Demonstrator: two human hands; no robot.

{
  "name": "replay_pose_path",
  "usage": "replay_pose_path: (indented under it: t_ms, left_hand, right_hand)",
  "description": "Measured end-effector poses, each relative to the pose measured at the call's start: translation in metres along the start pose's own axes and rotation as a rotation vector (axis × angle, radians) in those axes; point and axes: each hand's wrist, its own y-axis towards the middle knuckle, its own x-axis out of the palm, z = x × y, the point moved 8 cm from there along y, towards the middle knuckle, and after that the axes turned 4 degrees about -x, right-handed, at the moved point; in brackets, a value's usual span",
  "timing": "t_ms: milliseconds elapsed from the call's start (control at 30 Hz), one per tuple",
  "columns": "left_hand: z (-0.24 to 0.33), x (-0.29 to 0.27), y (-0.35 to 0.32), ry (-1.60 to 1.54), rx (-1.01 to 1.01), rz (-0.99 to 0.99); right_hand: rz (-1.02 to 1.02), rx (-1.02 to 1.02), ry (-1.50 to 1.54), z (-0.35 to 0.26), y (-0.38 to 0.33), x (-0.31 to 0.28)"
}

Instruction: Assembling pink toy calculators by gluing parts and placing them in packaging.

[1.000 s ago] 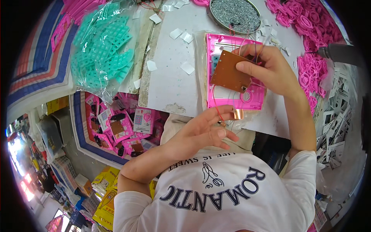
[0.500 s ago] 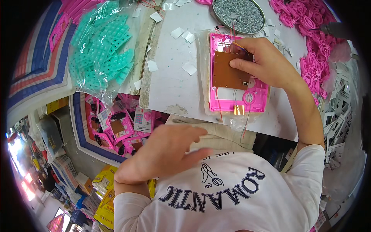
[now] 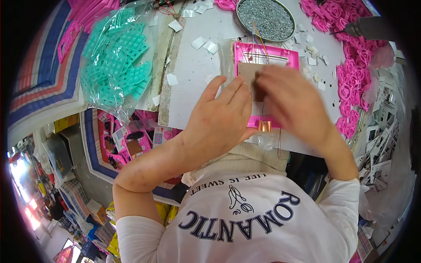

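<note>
at the near edge of the pink shell (image 3: 294, 60), a copper tab (image 3: 265, 126) juts out. beyond, the left hand (image 3: 221, 120) is spread open; the right hand (image 3: 291, 103) blurs — its grip i cannot tell. the board (image 3: 248, 70) lies over the shell, apparently placed — fastening unclear, far wires (image 3: 263, 45) yet untucked.

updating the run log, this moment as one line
left hand: over left side of case; right hand: blurred, over board; board: over case; copper piece: case's near edge
</note>
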Motion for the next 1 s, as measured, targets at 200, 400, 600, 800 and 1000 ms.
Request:
replay_pose_path:
  t_ms: [200,400,600,800,1000]
  left_hand:
    - [-0.001,-0.007,0.013,-0.038,0.05,-0.185]
    - [-0.056,-0.024,0.096,-0.337,-0.046,-0.266]
    - [-0.097,0.018,0.212,-0.04,-0.029,0.0]
    - [-0.099,0.03,0.233,0.07,-0.062,0.132]
    - [-0.133,0.013,0.218,-0.033,-0.245,0.296]
  right_hand:
    - [-0.204,-0.033,-0.126,-0.027,-0.006,0.018]
    - [-0.273,-0.055,-0.167,-0.025,-0.003,0.024]
    - [-0.234,-0.027,-0.147,-0.028,-0.005,0.022]
    - [-0.205,-0.023,-0.153,-0.025,-0.011,0.026]
    - [-0.199,-0.037,-0.124,-0.026,-0.009,0.026]
